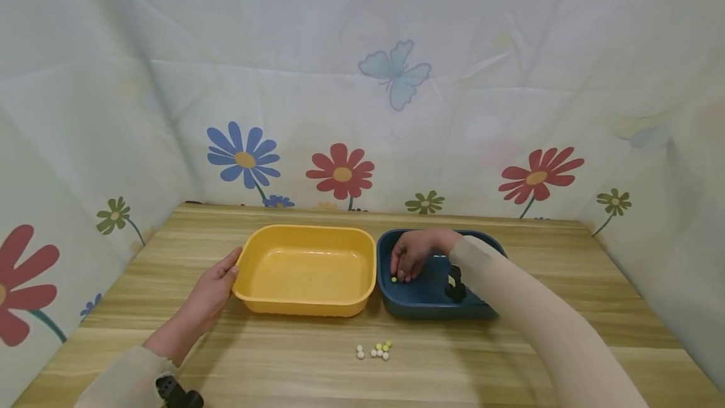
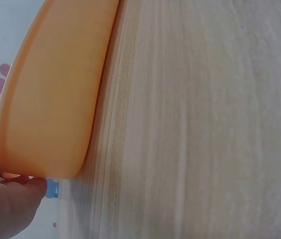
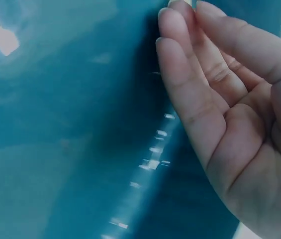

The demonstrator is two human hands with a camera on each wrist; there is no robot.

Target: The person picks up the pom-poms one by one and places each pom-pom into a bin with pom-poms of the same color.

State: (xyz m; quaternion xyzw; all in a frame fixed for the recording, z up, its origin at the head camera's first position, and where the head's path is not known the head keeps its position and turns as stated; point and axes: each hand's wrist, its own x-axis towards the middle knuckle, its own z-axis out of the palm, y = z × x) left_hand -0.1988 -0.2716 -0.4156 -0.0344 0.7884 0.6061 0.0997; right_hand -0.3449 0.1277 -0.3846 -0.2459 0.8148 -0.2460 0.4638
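My left hand (image 1: 212,287) holds the left end of a yellow plastic basin (image 1: 308,269), its fingers and thumb at the rim (image 2: 3,164). Inside the dark blue basin (image 1: 433,310) on the right, my right hand (image 1: 418,252) reaches down near the left wall. A small yellow-green bead (image 1: 394,279) shows at its fingertips, apparently pinched between thumb and forefinger. In the right wrist view the remaining fingers (image 3: 175,64) are bent, and the bead is mostly cut off at the top edge.
Several small white beads (image 1: 360,355) and yellow-green beads (image 1: 379,346) lie on the wooden table (image 1: 283,364) in front of the basins. The two basins stand side by side, almost touching. A flower-printed cloth (image 1: 453,118) hangs behind the table and along its sides.
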